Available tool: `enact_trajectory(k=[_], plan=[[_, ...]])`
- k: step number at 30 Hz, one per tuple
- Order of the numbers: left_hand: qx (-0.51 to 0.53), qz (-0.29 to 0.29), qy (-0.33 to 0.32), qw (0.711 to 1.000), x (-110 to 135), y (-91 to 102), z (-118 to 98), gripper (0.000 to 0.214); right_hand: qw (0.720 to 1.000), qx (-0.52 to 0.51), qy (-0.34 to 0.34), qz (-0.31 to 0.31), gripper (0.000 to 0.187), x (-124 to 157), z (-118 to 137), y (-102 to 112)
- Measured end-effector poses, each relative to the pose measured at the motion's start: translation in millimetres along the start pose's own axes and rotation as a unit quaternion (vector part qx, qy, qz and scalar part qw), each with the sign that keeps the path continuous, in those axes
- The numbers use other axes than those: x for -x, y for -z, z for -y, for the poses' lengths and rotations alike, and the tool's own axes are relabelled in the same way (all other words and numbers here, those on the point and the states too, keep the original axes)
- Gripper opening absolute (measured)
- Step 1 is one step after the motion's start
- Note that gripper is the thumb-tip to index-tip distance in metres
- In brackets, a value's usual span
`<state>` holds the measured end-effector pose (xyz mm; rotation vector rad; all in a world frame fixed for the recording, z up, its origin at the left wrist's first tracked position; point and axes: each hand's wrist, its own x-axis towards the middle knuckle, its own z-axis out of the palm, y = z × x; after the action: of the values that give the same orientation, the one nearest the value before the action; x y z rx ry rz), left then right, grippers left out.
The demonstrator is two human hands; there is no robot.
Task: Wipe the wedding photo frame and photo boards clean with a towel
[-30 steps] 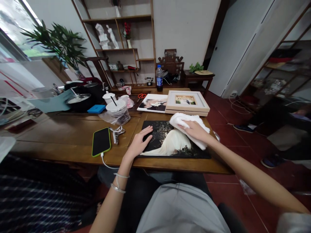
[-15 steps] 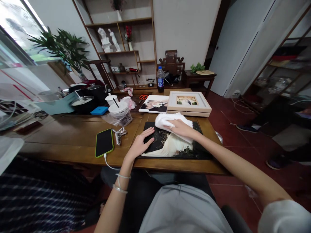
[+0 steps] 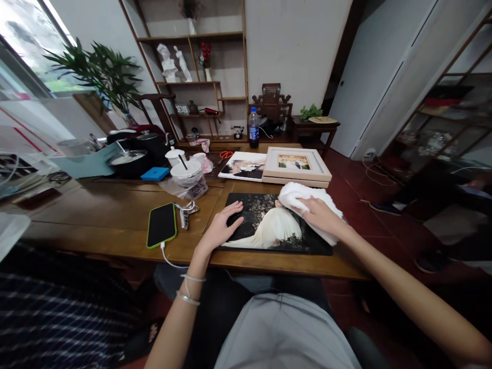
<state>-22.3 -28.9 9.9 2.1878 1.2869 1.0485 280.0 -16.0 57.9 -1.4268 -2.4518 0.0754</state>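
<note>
A dark photo print [image 3: 265,225] with a white dress in it lies flat on the wooden table [image 3: 96,215] in front of me. My left hand [image 3: 223,228] rests open on its left edge, fingers spread flat. My right hand [image 3: 321,215] presses a white cloth [image 3: 303,197] onto the print's right side, fingers closed over the cloth.
Behind the print lie a light-framed picture [image 3: 296,163] and another photo print [image 3: 242,166]. Left of my hand are a green-cased phone [image 3: 161,230] on a cable, a metal clip [image 3: 185,211], a bagged lidded cup [image 3: 187,177] and pots. A bottle [image 3: 252,128] stands at the back.
My right hand swept the cloth left across the print, then back to the right side. The left hand stayed on the left edge.
</note>
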Motion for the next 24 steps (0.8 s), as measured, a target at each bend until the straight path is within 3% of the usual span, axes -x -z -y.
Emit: enact_trajectory(k=[6,11,15,21,24], plan=[[-0.002,0.006,0.001,1.0,0,0.0,3,0.037,0.991,-0.031,0.131,0.017,0.037,-25,61,-24],[-0.006,0.012,-0.001,1.0,-1,0.0,3,0.035,0.98,-0.061,0.187,0.029,0.046,-21,80,-32],[-0.004,0.008,0.004,1.0,0,-0.6,2,0.037,0.986,-0.064,0.153,0.024,0.048,-11,62,-24],[0.005,0.0,0.002,1.0,0,-1.1,3,0.036,0.997,-0.073,0.009,0.016,0.031,14,10,2],[0.007,0.0,0.001,1.0,0,-0.7,3,0.036,0.997,-0.074,-0.006,0.002,0.03,25,-3,10]])
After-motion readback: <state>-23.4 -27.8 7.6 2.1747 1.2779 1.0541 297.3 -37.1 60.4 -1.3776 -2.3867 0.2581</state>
